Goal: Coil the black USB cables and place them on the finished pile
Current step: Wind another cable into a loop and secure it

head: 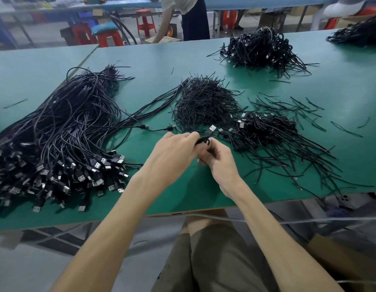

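Observation:
A black USB cable (pixel 204 140) is bunched into a small coil between my two hands above the green table (pixel 161 64); its silver plug (pixel 212 129) sticks up past my fingers. My left hand (pixel 172 153) pinches the coil from the left. From the right, my right hand (pixel 219 160) grips it with curled fingers. A big heap of uncoiled cables (pixel 62 131) lies at the left, plugs toward me. Just right of my hands sits a pile of coiled cables (pixel 265 128). A mound of black twist ties (pixel 206 102) lies beyond my hands.
Another coiled-cable pile (pixel 259 48) sits at the far right, and a further one (pixel 360 31) at the table's corner. Loose ties (pixel 298 106) are scattered to the right. A person (pixel 185 15) bends over a box behind the table, among red stools (pixel 146 22).

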`<action>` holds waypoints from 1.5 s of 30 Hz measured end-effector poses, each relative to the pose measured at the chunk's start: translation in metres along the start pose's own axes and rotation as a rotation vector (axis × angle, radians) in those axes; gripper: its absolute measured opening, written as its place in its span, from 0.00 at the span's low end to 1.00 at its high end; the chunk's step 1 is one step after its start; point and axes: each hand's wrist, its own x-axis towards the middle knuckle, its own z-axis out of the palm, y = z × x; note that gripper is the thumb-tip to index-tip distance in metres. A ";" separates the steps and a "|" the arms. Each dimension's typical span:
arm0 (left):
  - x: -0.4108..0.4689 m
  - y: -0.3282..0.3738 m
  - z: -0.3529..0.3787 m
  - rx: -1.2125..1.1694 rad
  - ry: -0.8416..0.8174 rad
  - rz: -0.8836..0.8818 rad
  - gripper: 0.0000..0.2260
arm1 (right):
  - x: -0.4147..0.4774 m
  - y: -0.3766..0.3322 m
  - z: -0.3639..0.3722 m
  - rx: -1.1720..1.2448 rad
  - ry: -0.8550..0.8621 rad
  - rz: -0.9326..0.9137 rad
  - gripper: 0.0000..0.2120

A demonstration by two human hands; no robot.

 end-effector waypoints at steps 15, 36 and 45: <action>0.001 -0.012 0.003 -0.675 -0.183 -0.059 0.30 | 0.003 0.007 -0.004 0.049 0.063 -0.025 0.09; 0.003 0.009 0.002 -0.796 -0.195 -0.355 0.18 | 0.001 0.003 -0.003 0.001 0.038 -0.046 0.10; -0.005 -0.013 -0.004 -0.735 -0.278 -0.057 0.25 | 0.002 0.004 -0.003 0.011 0.076 -0.037 0.12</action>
